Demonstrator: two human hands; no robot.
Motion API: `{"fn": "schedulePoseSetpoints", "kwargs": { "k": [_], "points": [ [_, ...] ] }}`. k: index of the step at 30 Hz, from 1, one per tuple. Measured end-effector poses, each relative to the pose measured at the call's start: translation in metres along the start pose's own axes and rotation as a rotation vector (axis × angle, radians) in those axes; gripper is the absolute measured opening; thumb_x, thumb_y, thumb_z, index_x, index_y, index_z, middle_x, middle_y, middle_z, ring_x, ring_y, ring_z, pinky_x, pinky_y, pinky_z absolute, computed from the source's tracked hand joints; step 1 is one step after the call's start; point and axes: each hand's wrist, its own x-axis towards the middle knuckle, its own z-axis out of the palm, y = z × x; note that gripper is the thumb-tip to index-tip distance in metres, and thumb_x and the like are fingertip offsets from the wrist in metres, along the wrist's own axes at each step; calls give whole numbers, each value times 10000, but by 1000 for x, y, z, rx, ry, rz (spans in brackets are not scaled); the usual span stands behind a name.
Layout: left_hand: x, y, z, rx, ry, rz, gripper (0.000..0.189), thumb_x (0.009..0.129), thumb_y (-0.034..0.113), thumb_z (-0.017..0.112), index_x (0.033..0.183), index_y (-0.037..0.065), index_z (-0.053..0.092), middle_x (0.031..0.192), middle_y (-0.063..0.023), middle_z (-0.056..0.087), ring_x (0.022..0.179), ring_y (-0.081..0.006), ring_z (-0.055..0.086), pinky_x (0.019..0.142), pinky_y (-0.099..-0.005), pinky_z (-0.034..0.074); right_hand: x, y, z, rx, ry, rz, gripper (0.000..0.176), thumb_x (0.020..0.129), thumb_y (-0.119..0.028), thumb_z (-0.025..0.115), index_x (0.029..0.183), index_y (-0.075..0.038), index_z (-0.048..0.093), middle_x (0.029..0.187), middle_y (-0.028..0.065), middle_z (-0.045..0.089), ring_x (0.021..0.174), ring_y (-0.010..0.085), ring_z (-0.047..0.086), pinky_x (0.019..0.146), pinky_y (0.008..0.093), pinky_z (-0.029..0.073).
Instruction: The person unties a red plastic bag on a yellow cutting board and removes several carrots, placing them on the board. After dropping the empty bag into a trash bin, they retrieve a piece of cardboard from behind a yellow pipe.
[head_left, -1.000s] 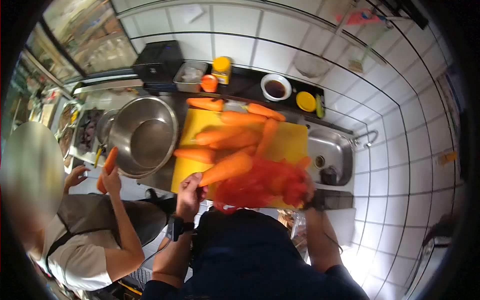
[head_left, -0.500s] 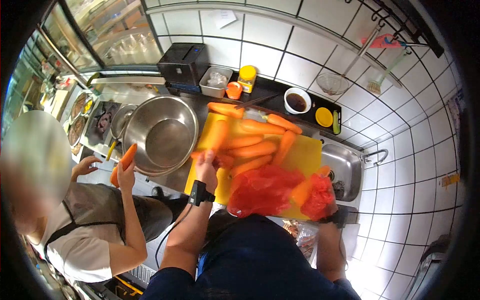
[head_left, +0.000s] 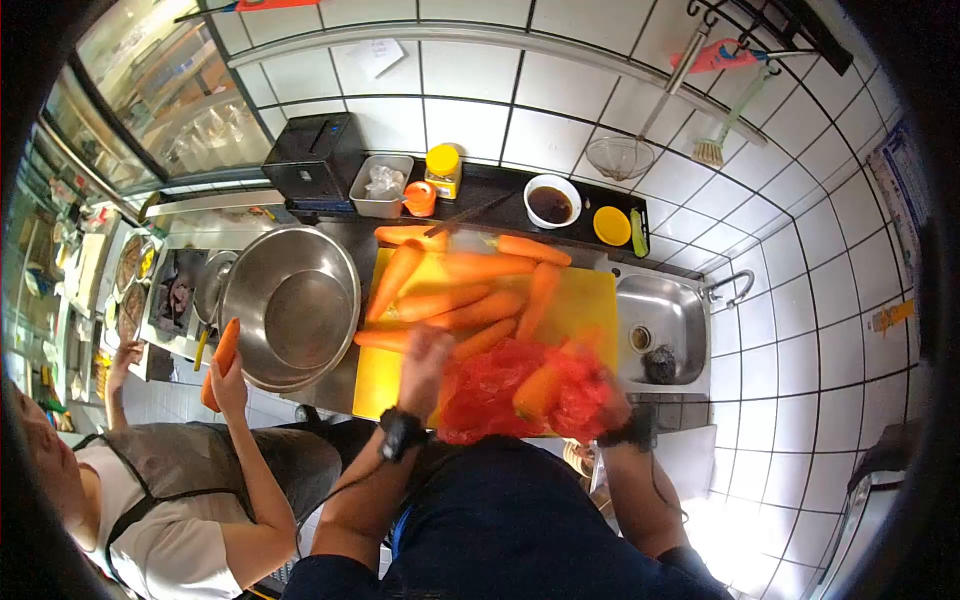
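Several large orange carrots [head_left: 487, 265] lie loosely grouped on a yellow cutting board [head_left: 590, 310]. Crumpled at the board's near edge is a red plastic bag [head_left: 485, 390], with one carrot [head_left: 538, 392] showing at its opening. My right hand [head_left: 605, 408] is closed on the right side of this bag, its fingers partly covered by the film. My left hand [head_left: 425, 368] is between the lower carrots and the bag's left side. Motion smears its fingers, so whether it holds anything does not show. Both wrists wear black bands.
A big steel bowl [head_left: 295, 310] stands left of the board, a sink [head_left: 665, 310] right of it. At the left, a co-worker's hand [head_left: 230, 388] holds another carrot [head_left: 222, 362]. Behind are a bowl of dark liquid [head_left: 552, 202], a yellow-lidded jar [head_left: 443, 170] and a knife [head_left: 468, 214].
My left hand has let go of a carrot, which now lies at the board's left, and moved toward the red bag. The camera view has shifted. My right hand keeps its hold on the bag.
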Motion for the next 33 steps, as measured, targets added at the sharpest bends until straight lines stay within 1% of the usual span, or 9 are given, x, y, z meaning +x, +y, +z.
{"fn": "schedulePoseSetpoints", "kwargs": {
  "k": [3,6,8,19,22,23,25,29,33],
  "points": [
    [-37,28,42,331,-360,50,513,955,140,623,1432,61,451,1194,-80,616,1005,-179,627,872,-334,524,19,18,-12,-15,54,-101,342,1020,-321,560,1196,-30,593,1094,77,663,981,194,664,868,355,565],
    [-60,37,54,281,-459,-400,530,950,145,640,1429,36,442,1282,-107,602,1050,-193,644,883,-338,538,49,33,-31,-205,-49,79,288,991,-293,613,1146,-50,632,1024,25,677,888,137,659,748,279,538],
    [-58,8,37,-206,-406,-406,484,979,149,617,1418,20,459,1234,-97,635,1083,-176,639,889,-317,545,60,26,-26,-463,-31,54,307,973,-280,637,1153,-32,628,1030,40,677,921,138,652,785,288,533],
    [6,5,14,-226,12,-91,479,992,176,580,1407,-1,418,1325,-110,570,1157,-251,594,892,-374,539,19,-4,-92,-1712,529,-816,615,813,-268,796,1294,19,542,1399,266,486,1296,402,487,1088,445,408],
    [15,-5,14,168,104,205,592,935,177,677,1426,-24,416,1280,-149,600,1159,-314,586,996,-424,479,16,-3,-116,-1742,567,-705,706,809,-354,789,1342,10,503,1400,283,475,1329,421,438,1110,467,373],
    [13,-4,7,169,94,203,592,935,177,677,1426,-24,416,1280,-149,600,1159,-314,586,996,-424,479,15,-4,-120,-1747,567,-637,722,814,-377,779,1350,14,495,1400,285,473,1336,421,429,1114,468,366],
    [-2,0,-4,1022,-42,89,680,874,278,738,1397,-42,442,1293,-235,577,1161,-378,577,1000,-436,472,15,-4,-116,-1649,556,-540,741,815,-391,775,1358,22,486,1404,285,470,1344,419,419,1119,464,360],
    [-60,-2,-5,1303,-148,-68,733,858,303,761,1415,-33,422,1316,-246,568,1151,-381,599,988,-434,490,21,13,-129,-1373,492,-417,780,826,-417,770,1371,48,463,1418,279,471,1340,398,435,1119,448,362],
    [-63,-32,-2,244,-323,-411,761,878,249,761,1465,-11,353,1366,-201,556,1234,-307,572,1022,-418,476,41,40,-126,-980,421,-406,770,853,-443,749,1381,38,460,1423,242,491,1318,363,475,1105,425,381]
  ]
}}
